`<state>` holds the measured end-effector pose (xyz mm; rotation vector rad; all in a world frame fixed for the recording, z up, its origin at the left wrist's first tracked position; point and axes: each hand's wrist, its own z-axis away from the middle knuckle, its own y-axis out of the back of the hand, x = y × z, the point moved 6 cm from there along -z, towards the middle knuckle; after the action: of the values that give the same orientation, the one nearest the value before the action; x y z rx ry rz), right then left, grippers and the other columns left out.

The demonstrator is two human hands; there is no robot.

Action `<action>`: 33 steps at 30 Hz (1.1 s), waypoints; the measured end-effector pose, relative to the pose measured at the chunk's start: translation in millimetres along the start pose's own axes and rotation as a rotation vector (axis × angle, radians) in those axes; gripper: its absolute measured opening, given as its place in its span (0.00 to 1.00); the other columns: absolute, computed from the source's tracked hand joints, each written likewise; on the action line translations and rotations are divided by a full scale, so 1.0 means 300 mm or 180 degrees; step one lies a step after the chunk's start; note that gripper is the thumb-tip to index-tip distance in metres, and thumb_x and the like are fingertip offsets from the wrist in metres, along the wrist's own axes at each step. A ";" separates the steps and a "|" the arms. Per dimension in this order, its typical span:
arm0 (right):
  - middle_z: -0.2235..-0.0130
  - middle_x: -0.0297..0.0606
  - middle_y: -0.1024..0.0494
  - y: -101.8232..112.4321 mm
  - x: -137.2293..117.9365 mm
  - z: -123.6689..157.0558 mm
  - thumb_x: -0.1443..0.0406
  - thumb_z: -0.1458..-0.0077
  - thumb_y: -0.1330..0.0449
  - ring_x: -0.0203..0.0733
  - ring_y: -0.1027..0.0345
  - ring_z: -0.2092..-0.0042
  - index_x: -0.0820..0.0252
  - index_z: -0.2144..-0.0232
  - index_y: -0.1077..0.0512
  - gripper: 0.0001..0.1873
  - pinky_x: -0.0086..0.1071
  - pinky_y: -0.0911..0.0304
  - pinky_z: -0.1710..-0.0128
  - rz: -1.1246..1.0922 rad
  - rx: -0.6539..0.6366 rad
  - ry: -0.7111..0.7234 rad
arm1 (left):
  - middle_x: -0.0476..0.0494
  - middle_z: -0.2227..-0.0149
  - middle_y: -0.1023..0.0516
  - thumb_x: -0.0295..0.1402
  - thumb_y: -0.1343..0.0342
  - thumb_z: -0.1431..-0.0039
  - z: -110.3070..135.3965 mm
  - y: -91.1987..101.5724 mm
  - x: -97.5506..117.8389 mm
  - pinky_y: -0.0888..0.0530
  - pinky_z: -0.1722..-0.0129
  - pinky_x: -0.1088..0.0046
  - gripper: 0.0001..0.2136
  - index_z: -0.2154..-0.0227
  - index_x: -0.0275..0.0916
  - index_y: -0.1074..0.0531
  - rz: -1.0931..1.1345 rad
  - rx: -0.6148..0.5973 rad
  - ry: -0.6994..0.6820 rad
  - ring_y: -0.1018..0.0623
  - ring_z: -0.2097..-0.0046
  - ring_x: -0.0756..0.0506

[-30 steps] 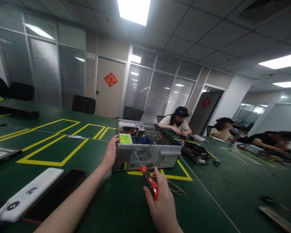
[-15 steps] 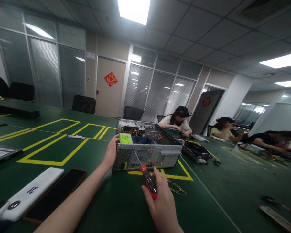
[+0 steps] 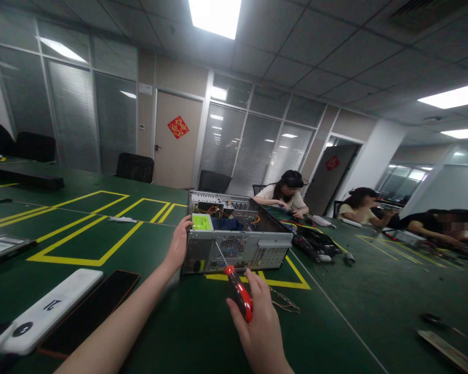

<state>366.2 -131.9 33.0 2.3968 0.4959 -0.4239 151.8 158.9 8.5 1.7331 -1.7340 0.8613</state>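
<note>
An open metal computer case lies on the green table, its rear panel facing me. My left hand grips the case's left rear corner, fingers by the yellow-green label on the power supply. In my right hand is a red and black screwdriver, its handle held between thumb and fingers. The shaft slants up and left, the tip at the rear panel near the vent grille. Whether the tip sits in a screw is too small to tell. Inside the case, cables and blue parts partly show.
A pair of glasses lies right of my right hand. At left are a white device marked 21, a dark phone and a hard drive. Beyond the case's right end sits a black tool case; several people work along the table.
The screwdriver handle has turned in my right hand, showing more red, and has shifted slightly left. My left hand and the computer case stay in place.
</note>
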 end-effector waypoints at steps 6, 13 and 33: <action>0.32 0.54 0.10 -0.002 -0.022 -0.017 0.62 0.17 0.39 0.63 0.05 0.40 0.48 0.25 0.19 0.25 0.50 0.07 0.43 -0.0104 -0.0303 -0.0120 | 0.34 0.21 0.13 0.71 0.52 0.15 0.000 -0.001 0.008 0.28 0.09 0.35 0.32 0.43 0.53 0.14 0.0024 -0.0017 -0.0008 0.18 0.17 0.28; 0.36 0.52 0.12 0.016 -0.087 -0.025 0.77 0.34 0.39 0.54 0.07 0.52 0.51 0.42 0.14 0.26 0.47 0.07 0.49 0.0032 -0.0748 -0.0005 | 0.35 0.21 0.13 0.73 0.53 0.16 -0.001 -0.001 0.016 0.27 0.10 0.37 0.34 0.43 0.53 0.14 0.0018 -0.0012 -0.0011 0.17 0.18 0.28; 0.74 0.23 0.29 -0.034 0.032 -0.044 0.30 0.40 0.17 0.34 0.48 0.75 0.50 0.61 0.22 0.37 0.27 0.47 0.72 -0.3000 -0.1519 -0.2937 | 0.35 0.22 0.12 0.73 0.53 0.15 0.002 -0.004 0.011 0.27 0.10 0.39 0.34 0.43 0.53 0.13 0.0031 0.0051 -0.0021 0.17 0.18 0.29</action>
<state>372.4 -113.8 33.3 1.1738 1.0812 -1.5021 152.9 156.5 10.7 1.7412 -1.7457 0.8769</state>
